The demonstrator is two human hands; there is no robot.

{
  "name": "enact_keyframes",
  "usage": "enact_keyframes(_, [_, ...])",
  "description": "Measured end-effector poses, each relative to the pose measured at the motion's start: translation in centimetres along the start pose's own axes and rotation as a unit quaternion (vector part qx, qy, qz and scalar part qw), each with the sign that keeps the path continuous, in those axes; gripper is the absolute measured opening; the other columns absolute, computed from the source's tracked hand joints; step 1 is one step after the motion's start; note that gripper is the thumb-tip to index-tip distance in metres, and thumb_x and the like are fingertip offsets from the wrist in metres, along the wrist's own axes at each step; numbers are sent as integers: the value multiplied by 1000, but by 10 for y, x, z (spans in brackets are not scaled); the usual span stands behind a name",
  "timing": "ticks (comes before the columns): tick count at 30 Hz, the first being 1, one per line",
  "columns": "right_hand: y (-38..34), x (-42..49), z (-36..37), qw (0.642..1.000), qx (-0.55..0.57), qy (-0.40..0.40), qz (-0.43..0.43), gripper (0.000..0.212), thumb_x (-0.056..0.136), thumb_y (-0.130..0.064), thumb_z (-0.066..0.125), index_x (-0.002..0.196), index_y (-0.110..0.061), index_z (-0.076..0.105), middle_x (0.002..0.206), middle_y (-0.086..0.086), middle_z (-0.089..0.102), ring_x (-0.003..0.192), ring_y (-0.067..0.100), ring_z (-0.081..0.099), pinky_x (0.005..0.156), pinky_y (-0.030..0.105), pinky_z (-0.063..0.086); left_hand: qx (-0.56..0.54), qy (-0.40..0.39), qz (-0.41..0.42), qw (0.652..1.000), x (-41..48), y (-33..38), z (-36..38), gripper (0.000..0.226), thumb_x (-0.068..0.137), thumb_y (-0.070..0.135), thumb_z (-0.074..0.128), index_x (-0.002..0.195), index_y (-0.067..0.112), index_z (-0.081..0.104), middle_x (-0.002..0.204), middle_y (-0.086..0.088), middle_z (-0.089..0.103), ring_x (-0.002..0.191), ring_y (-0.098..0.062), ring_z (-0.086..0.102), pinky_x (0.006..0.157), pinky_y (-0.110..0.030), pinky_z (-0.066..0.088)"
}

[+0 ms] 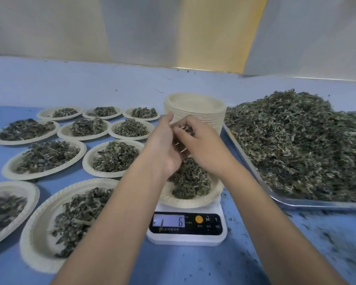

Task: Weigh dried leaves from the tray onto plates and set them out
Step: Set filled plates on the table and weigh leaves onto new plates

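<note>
The scale (186, 227) carries a part-filled plate (193, 200). Above it the left hand (164, 142) and right hand (203, 149) pinch one tuft of leaves (188, 130). Ten filled plates (45, 159) lie set out at left; the tray (316, 205) is heaped high — much remains, I judge.

Free room and obstructions on the blue table (193, 264). Left half: ten cream paper plates heaped with dried leaves (35, 223) lie close together, leaving only narrow blue gaps. Centre: a tall stack of empty cream paper plates (195, 105) stands just behind the white digital kitchen scale (187, 237), whose loaded cream plate (189, 202) overhangs its platform. The left hand (164, 145) and right hand (201, 145) meet above that plate around a clump of leaves (188, 129), both forearms crossing the near table. Right: a silver metal tray (316, 204) under a high heap of dried leaves (296, 140); a narrow channel separates it from the scale. Open surface: the far strip along the wall and the crumb-littered near-right corner.
</note>
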State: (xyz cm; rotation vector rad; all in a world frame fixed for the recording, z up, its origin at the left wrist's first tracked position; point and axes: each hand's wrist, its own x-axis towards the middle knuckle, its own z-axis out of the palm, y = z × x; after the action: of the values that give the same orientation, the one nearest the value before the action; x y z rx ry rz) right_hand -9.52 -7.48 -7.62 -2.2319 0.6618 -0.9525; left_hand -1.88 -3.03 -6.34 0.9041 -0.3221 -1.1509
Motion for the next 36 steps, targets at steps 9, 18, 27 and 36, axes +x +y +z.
enact_keyframes(9, [7, 0, 9, 1000, -7, 24, -15, 38, 87, -24, 67, 120, -17, 50, 94, -13, 55, 87, 1, 52, 71, 0, 34, -138, 53, -27, 989, 6, -2, 1, 32, 102, 18, 37, 73, 9, 48, 65, -3, 53, 56, -15, 54, 47, -23, 50])
enact_keyframes(18, [15, 8, -1, 992, 83, 86, 34, 8, 93, -27, 58, 88, -21, 61, 66, -18, 56, 61, -6, 46, 63, 22, 35, -164, 94, 6, 982, 9, 15, -18, 33, 101, 15, 36, 73, 9, 53, 69, -1, 57, 63, -10, 57, 67, -23, 48])
enact_keyframes(27, [18, 4, 3, 996, 44, 10, 73, 24, 97, -30, 50, 82, -21, 68, 63, -13, 60, 63, 2, 54, 64, 31, 40, -192, 84, 11, 978, 7, 22, -23, 30, 101, 15, 37, 74, 11, 51, 71, 0, 57, 56, -6, 52, 69, -21, 47])
enact_keyframes(36, [24, 5, 4, 996, 78, 16, 40, 20, 89, -4, 61, 93, -19, 74, 86, -6, 73, 84, 7, 69, 83, 23, 53, -194, 84, 10, 977, 8, 23, -25, 28, 101, 15, 36, 76, 11, 50, 72, 0, 57, 57, -6, 51, 68, -22, 46])
